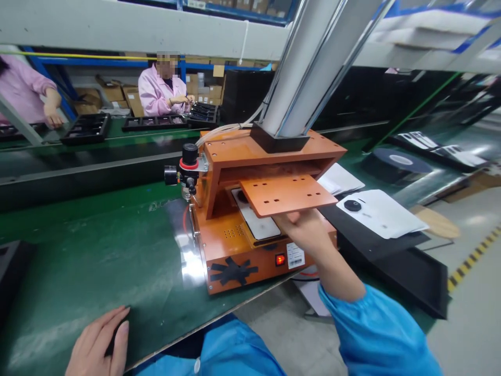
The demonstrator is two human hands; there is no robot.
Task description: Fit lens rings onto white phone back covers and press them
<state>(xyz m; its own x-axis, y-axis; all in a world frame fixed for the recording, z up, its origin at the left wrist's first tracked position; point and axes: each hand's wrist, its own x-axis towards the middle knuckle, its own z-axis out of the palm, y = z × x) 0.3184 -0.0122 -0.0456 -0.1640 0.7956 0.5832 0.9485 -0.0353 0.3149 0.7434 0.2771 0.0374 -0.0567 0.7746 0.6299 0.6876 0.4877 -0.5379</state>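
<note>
An orange press machine (235,245) stands on the green bench (97,245) in front of me. My right hand (309,232), in a blue sleeve, grips the front edge of an orange perforated plate (287,194) held level above a white flat part (260,224) lying in the machine's bed. My left hand (99,344) rests flat on the bench at the near edge, covering a small dark object; nothing is gripped in it.
A silver column (309,62) rises from the machine top. A regulator with a red knob (188,169) sticks out on its left. White parts (381,211) lie on black trays to the right. Two people in pink coats (158,94) work beyond the conveyor with black trays (88,128).
</note>
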